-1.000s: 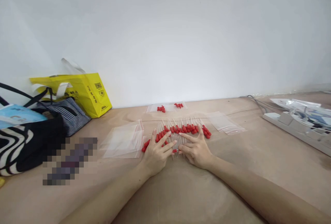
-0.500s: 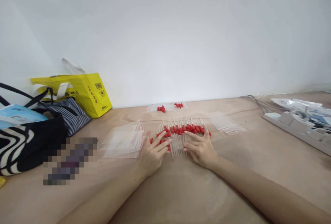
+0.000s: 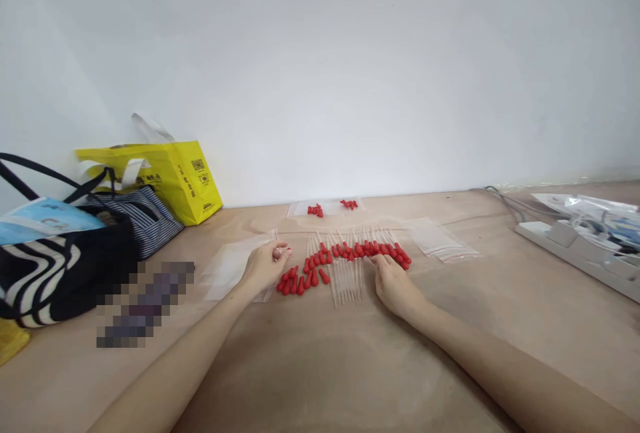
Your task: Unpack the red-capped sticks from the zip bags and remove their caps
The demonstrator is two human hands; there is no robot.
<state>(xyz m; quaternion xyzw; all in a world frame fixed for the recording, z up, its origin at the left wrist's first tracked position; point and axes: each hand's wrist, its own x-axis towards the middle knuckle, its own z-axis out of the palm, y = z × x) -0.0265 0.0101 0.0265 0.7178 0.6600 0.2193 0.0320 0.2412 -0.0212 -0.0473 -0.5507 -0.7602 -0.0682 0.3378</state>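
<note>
A row of clear droppers with red rubber bulbs (image 3: pixel 350 254) lies spread on the wooden table (image 3: pixel 350 366). My left hand (image 3: pixel 265 266) rests on a stack of clear zip bags (image 3: pixel 227 266) left of the droppers, its thumb and fingertips pinched on the top bag's edge. My right hand (image 3: pixel 395 283) sits at the right end of the row, fingers curled down onto the droppers; what they grip, if anything, is hidden.
A second stack of zip bags (image 3: pixel 440 238) lies right of the droppers. Two filled bags with red bulbs (image 3: pixel 327 208) lie by the wall. A yellow bag (image 3: pixel 170 176) and striped bags (image 3: pixel 65 260) stand at left, a power strip (image 3: pixel 575 246) at right.
My left hand left the droppers and moved left onto the zip bag stack, pinching a bag. My right hand shifted right and curled at the row's end.
</note>
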